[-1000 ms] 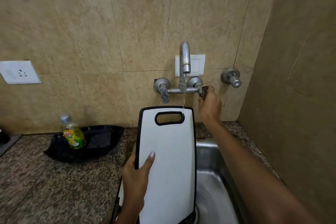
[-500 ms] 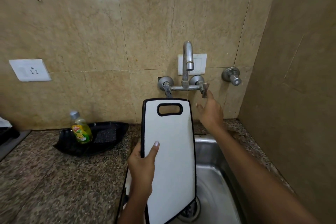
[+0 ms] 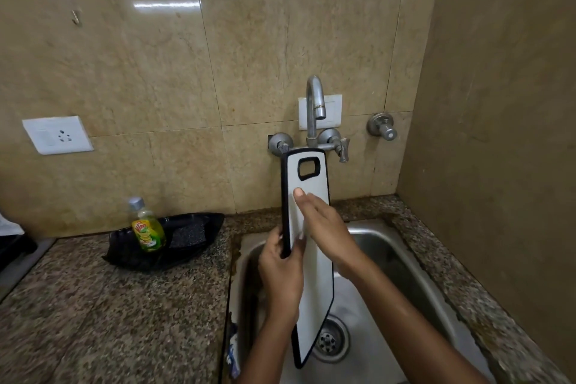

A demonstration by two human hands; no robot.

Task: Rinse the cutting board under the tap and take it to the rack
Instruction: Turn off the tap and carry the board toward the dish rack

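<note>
The cutting board (image 3: pixel 311 224), white with a black rim and a cut-out handle at its top, stands nearly upright over the steel sink (image 3: pixel 402 262), turned so that its face is seen at a slant. Its handle end sits just below the tap (image 3: pixel 314 103), in front of the tap's crossbar, and its lower corner hangs above the drain (image 3: pixel 328 341) of the sink.

The left hand (image 3: pixel 282 271) grips the board's left edge about midway down; this grip is closed round the black rim, thumb on the white face and the other fingers hidden behind. The right hand (image 3: pixel 324 227) lies flat on the board's face, fingers stretched out and pointing up toward the handle hole, so its grip is wide and holds nothing. Both forearms reach in over the sink from below.

No stream of water can be made out at the tap's spout. The right tap lever (image 3: pixel 343 150) points downward, beside the board's top right corner.

Left of the sink, on the speckled stone worktop (image 3: pixel 109 315), a black tray (image 3: pixel 187 243) sits against the tiled wall with a green dish-soap bottle (image 3: pixel 146 227) standing at its left end. Farther left of the sink, a white wall socket (image 3: pixel 57 135) is set into the tiles. Right of the tap a separate round valve (image 3: pixel 382 126) juts from the wall.
</note>
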